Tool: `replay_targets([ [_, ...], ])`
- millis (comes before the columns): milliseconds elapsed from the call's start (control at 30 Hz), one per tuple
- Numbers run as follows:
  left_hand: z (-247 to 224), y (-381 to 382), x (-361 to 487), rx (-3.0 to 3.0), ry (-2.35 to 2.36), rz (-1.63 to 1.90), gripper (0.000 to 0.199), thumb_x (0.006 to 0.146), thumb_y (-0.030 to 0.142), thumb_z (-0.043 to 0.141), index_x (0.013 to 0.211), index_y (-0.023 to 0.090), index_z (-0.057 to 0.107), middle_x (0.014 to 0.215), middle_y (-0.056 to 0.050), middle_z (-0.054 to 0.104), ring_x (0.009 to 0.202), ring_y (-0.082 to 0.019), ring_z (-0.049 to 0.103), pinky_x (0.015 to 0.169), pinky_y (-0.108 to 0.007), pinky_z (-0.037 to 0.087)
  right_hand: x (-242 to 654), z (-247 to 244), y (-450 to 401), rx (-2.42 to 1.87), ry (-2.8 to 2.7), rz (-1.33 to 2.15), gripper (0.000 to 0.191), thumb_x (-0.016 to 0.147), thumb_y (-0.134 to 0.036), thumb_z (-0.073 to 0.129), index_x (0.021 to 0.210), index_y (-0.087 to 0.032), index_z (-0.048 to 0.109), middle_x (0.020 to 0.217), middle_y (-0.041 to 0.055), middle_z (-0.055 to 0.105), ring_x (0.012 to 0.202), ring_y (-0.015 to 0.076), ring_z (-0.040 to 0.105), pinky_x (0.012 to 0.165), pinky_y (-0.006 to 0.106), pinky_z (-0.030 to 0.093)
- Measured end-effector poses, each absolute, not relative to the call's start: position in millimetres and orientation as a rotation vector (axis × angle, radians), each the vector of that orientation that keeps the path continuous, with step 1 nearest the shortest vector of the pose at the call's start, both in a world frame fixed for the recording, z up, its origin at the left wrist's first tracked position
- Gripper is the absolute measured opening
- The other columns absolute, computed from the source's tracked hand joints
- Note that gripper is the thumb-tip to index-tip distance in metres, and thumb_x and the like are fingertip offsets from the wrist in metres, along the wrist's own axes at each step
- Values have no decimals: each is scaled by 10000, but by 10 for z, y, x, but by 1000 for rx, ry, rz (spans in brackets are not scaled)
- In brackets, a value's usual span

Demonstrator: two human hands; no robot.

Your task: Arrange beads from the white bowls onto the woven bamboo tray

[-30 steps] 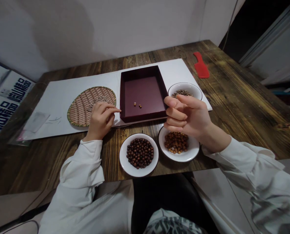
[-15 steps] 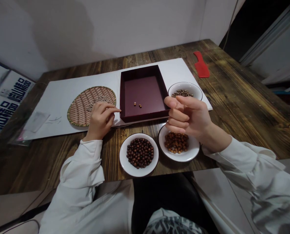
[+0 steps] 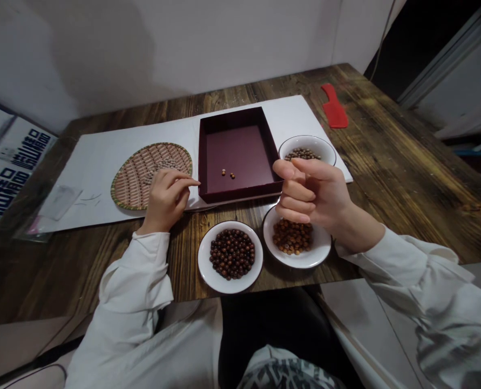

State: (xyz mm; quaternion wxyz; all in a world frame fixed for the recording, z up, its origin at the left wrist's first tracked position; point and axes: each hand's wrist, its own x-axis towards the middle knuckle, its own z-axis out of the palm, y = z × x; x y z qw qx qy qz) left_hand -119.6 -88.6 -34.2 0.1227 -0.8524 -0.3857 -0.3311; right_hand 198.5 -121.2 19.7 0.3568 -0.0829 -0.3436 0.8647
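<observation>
My left hand point(image 3: 167, 200) rests between the round woven mat point(image 3: 130, 178) and the maroon box point(image 3: 240, 189), its index fingertip at the box's near left corner. Its other fingers are curled, and whether they hold anything is hidden. My right hand point(image 3: 315, 189) is raised over the gap between two bowls, fingers curled and thumb pressed to the index finger; anything in the pinch is too small to make out. Several small beads point(image 3: 232, 175) lie in the box. Dark brown beads point(image 3: 232, 254) fill one white bowl, orange-brown beads point(image 3: 292, 237) another.
A third white bowl point(image 3: 325, 148) with greyish beads point(image 3: 303, 154) stands behind my right hand. The box and mat lie on a white board point(image 3: 98, 156). A red comb point(image 3: 334, 108) is at the back right, and a clear plastic bag point(image 3: 62, 202) at the left.
</observation>
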Motion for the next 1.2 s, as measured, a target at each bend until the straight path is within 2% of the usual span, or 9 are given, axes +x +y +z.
replay_targets([
  [167,-340,-884,-1191,-2484,-1122,-970,214,900,116,538,980,246,689,918,-46,661,925,-220,567,840,-394,460,1980,203,-1210,-192,-848,2242,395,1043,-340,265,785,-187,522,436,-106,180,345,66,148,398,159,400],
  [433,-325,-894,-1181,-2486,-1162,-953,222,900,123,533,967,266,690,908,-40,666,925,-222,574,849,-405,460,1964,221,-1212,-359,-836,2185,340,992,-409,415,745,-201,521,412,-111,164,330,63,150,373,163,356],
  [700,-325,-894,-1178,-2488,-1221,-948,220,898,134,533,959,270,695,919,-42,666,941,-225,580,865,-418,460,1944,220,-1199,-334,-775,2151,286,972,-314,435,748,-186,559,441,-102,177,355,64,170,392,162,352],
  [867,-324,-896,-1182,-2495,-1174,-969,226,903,130,530,974,269,694,921,-45,670,940,-228,581,851,-413,461,1908,210,-1162,-476,-599,2073,199,920,-230,474,761,-154,566,551,-61,296,445,61,295,368,139,281],
  [1000,-327,-895,-1185,-2485,-1167,-947,219,909,136,529,982,262,693,924,-47,670,938,-227,579,856,-409,463,1875,196,-1140,-566,-460,2061,148,903,-214,479,797,-148,557,621,-27,391,524,69,411,424,144,360],
  [1200,-326,-902,-1179,-2491,-1194,-936,223,909,139,527,982,272,690,925,-48,667,937,-229,574,861,-416,462,1864,148,-1121,-585,-320,2064,156,902,-210,451,823,-141,566,679,29,555,623,100,566,590,196,526],
])
